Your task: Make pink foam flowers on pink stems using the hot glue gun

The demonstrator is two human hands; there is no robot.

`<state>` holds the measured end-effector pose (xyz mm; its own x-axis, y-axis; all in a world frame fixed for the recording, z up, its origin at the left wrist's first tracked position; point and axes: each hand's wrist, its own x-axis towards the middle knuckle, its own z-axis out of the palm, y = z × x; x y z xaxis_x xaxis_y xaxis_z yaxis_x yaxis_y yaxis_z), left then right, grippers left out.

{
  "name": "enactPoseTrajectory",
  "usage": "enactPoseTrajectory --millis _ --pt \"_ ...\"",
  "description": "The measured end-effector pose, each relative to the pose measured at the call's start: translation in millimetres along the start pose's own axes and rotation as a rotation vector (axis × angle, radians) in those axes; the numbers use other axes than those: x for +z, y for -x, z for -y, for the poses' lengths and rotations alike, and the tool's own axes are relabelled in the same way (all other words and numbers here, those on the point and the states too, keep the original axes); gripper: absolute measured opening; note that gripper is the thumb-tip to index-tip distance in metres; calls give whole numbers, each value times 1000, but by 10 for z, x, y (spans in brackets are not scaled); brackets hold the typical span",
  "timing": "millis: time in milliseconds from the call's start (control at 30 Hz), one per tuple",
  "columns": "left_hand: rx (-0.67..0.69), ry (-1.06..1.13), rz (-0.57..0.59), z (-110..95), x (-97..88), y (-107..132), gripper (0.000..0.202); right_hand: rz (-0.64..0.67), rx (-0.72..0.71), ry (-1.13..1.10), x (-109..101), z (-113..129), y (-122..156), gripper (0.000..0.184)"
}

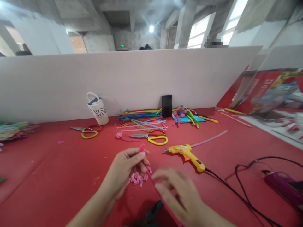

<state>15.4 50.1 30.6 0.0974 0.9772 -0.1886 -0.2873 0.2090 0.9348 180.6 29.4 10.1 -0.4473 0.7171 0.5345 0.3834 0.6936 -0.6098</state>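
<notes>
My left hand [126,165] pinches the upper end of a pink pipe cleaner [151,178], which has a small curled pink tip at the fingertips. The stem runs down and to the right into my right hand [176,190], which is closed around it and blurred by motion. Both hands hover low over the red table [47,176]. A small heap of pink cut pieces [138,179] lies on the cloth just under my left hand. Something dark green [152,214] shows below my right hand.
A yellow glue gun [187,153] with a black cord [236,192] lies right of the hands. Yellow-handled scissors [151,138] and a second pair [87,131] lie further back. Coloured pipe cleaners [142,119], a black phone [167,105], a small bag [98,108] and a white partition [118,78] stand behind.
</notes>
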Motion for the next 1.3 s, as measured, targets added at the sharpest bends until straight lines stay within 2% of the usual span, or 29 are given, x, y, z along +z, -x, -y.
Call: enactPoseTrajectory --millis 67,100,200,300,567,633,767,833,1033,1100,1200,1300 --pt "-72 -73 95 31 20 9 15 -188 -40 130 -86 -44 -30 11" --pt "-77 -105 134 60 40 17 12 -203 -60 181 -112 -67 -53 13" --pt "-24 -169 213 171 122 51 12 -118 -123 270 -116 -126 -103 18" --pt "-19 -201 233 254 183 81 15 -63 -196 341 -68 -157 -101 21" --pt "-59 -361 230 237 170 83 19 26 -262 439 -74 -175 -63 27" --pt "-69 -353 236 258 145 81 18 29 -263 420 -72 -173 -58 26" --pt "-106 -264 217 310 116 89 18 19 -113 273 -50 -168 -51 23" --pt "-137 -211 212 307 121 90 18 15 -89 254 -38 -171 -53 23" --pt "-164 -216 254 223 125 71 17 66 -321 425 -45 -183 -75 24" --pt "-172 -218 273 212 111 67 17 106 -331 427 -69 -180 -81 24" --pt "-193 -199 309 215 92 72 20 134 -252 283 -109 -183 -87 23" --pt "-192 -189 294 204 93 84 23 98 -127 90 -129 -205 -90 23"
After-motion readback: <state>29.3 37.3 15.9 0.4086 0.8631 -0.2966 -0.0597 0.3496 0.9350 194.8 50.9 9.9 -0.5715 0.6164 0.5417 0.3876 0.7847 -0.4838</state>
